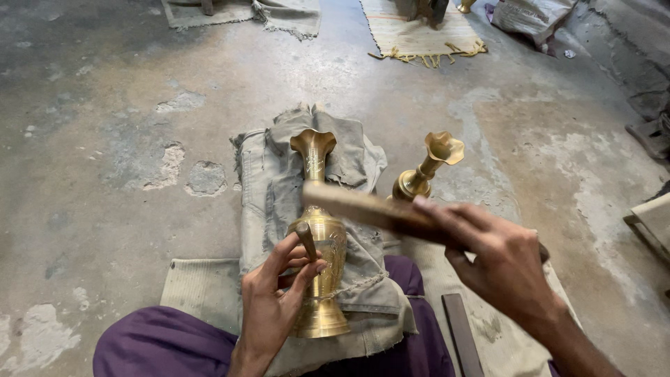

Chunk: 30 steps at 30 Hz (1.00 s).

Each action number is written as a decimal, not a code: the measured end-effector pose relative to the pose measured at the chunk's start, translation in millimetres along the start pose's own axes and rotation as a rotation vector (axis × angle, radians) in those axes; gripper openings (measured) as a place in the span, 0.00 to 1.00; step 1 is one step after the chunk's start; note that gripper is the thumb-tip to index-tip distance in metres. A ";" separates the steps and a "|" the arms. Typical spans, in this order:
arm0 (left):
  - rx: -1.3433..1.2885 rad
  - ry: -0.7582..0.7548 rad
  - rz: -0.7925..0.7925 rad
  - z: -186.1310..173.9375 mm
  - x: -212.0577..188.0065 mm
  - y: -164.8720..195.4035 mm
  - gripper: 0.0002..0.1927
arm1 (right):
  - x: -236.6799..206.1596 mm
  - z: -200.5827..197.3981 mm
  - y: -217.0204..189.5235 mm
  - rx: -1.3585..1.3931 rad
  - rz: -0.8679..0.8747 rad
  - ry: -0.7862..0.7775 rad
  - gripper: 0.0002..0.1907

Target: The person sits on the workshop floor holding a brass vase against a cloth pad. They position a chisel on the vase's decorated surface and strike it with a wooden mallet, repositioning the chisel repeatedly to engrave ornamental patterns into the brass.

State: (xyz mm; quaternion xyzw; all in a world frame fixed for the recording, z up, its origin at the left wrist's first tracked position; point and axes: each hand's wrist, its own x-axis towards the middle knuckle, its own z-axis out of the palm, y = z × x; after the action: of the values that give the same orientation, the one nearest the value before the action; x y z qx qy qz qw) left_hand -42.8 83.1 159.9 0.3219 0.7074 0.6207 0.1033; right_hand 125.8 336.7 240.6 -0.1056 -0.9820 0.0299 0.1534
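**Two hands, one vase: punch on the belly, mallet raised off to the right**

Two hands are busy here. The engraved brass vase with the flared, wavy mouth (320, 237) lies on its side on a folded grey-green cloth pad (265, 181) over the person's lap, purple trousers (160, 345) showing below. Its long axis runs straight away from the body: foot nearest the person, mouth pointing up the concrete floor (105, 139).

The left hand (276, 304) sits right against the vase's belly, fingers curled and pinching a short dark metal punch (306, 239) whose tip seems to rest on the upper left of the belly. That's clearly the nearer hand, basically touching the vase.

The right hand (499, 262) is off to the right and above the vase, closed around a flat wooden mallet stick (363, 209). The stick is blurred, and its far end reaches leftward across the vase's neck, close above the punch's head. So the stick lies roughly crosswise to the vase's axis.

A second brass vase with a ruffled rim (426, 171) stands just right of the pad, behind the stick. A dark flat metal bar (460, 335) lies on the floor by the right knee.
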 end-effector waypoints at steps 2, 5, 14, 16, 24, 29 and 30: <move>-0.010 0.001 0.030 -0.1 -0.7 0.7 0.24 | 9.9 -17.8 -6.2 0.272 -0.033 0.189 0.39; 0.054 0.047 0.099 1.9 -0.8 0.1 0.24 | 24.7 -46.9 -11.8 0.014 0.066 -0.081 0.38; 0.012 0.093 0.006 6.7 -5.4 1.9 0.23 | 49.6 -52.2 -38.6 -0.354 -0.228 -0.055 0.34; 0.010 0.098 0.001 6.6 -5.6 4.2 0.23 | 51.9 -51.0 -40.2 -0.229 -0.230 0.111 0.31; -0.005 0.144 -0.023 8.9 -11.5 10.8 0.22 | 51.2 -47.6 -44.0 -0.247 -0.253 0.104 0.32; -0.027 0.163 -0.085 10.5 -16.0 9.1 0.22 | 54.0 -45.5 -45.7 -0.307 -0.295 -0.068 0.33; -0.018 0.172 -0.066 11.0 -16.4 8.3 0.22 | 54.4 -45.1 -46.2 -0.295 -0.293 -0.004 0.32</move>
State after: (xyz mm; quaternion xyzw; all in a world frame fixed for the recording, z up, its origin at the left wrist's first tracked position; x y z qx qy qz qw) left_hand -21.4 82.7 161.3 0.2427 0.7185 0.6485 0.0654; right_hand 80.0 304.6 303.8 0.0171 -0.9810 -0.1365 0.1368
